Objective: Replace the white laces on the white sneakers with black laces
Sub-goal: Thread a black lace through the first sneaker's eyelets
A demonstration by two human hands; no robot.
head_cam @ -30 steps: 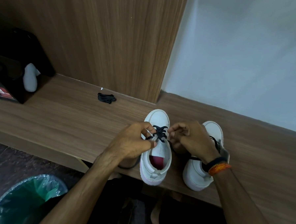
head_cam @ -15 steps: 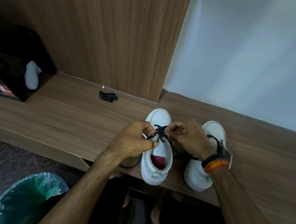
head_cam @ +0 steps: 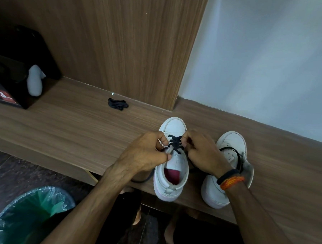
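Note:
Two white sneakers stand on a wooden bench [head_cam: 72,128]. The left sneaker [head_cam: 172,169] has a black lace [head_cam: 175,144] crossed through its front eyelets. My left hand [head_cam: 145,154] pinches the lace at the sneaker's left side, and a loose end trails off under that wrist. My right hand [head_cam: 201,153] pinches the lace at the right side, fingers curled. The right sneaker [head_cam: 227,162] lies partly behind my right wrist with a black lace looped loosely over it.
A bundled black lace [head_cam: 118,103] lies on the bench by the wooden panel. A black box [head_cam: 12,65] with a white object [head_cam: 35,83] stands at the far left. A bin with a green liner [head_cam: 26,217] sits on the floor below.
Both hands have shifted slightly toward the sneaker's toe while working the black lace; the sneakers have stayed where they were.

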